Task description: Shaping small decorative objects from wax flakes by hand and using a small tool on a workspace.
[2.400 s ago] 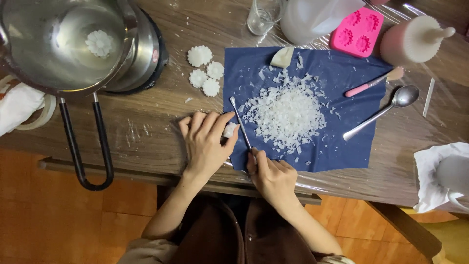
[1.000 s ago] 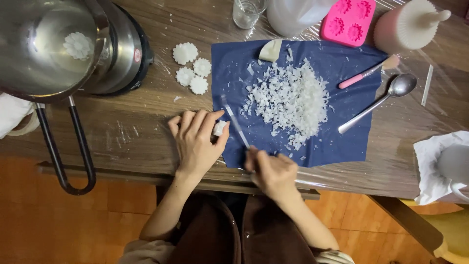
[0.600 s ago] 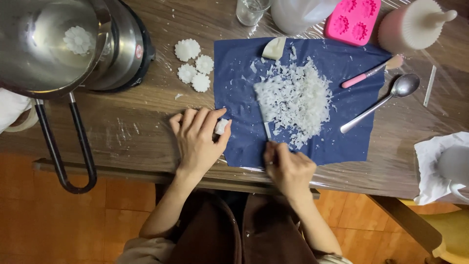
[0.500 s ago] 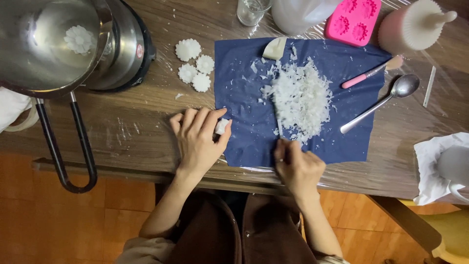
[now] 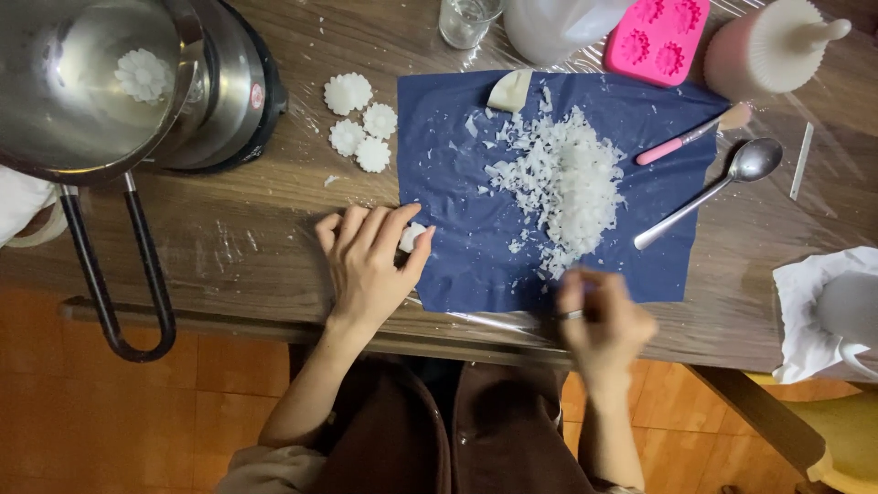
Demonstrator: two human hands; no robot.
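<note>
Left hand [image 5: 370, 261] pinches white wax lump [image 5: 412, 237]

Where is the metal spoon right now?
In the head view, the metal spoon lies right of the white flakes, bowl off the blue cloth, just below the pink-handled brush.

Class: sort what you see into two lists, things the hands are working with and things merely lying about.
In use: left hand holding wax lump; right hand; shavings; blue sheet.
Lying about: spoon, pink mould, glass, pot, wax flowers.
</note>
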